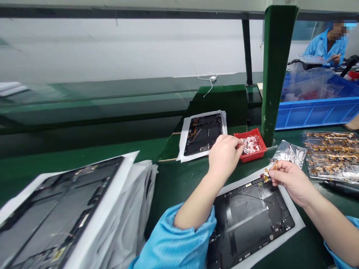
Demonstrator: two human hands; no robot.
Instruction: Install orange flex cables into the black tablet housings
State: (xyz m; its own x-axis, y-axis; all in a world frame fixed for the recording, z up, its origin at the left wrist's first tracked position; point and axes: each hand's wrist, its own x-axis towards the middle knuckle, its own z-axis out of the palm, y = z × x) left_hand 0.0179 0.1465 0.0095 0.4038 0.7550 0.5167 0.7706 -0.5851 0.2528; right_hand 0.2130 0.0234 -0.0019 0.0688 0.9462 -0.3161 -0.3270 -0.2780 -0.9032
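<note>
My left hand (pixel 224 158) reaches over the rim of a red plastic tray (pixel 259 149), its fingertips at a pile of small white-and-red pieces (pixel 249 144). Whether those fingers hold a piece is hard to tell. My right hand (pixel 291 183) pinches a small flex cable with a gold-orange strip (pixel 270 172). Below my hands, a black tablet back panel (pixel 249 224) lies on a white sheet. Both hands are above this panel, and neither touches it.
A second panel (pixel 203 134) lies on white sheets at the back, and a large sheet-wrapped panel (pixel 56 213) sits at the left. On the right are a foil bag (pixel 290 153), a clear tray of flex cables (pixel 332 155), a blue crate (pixel 316 114) and a co-worker (pixel 327 48).
</note>
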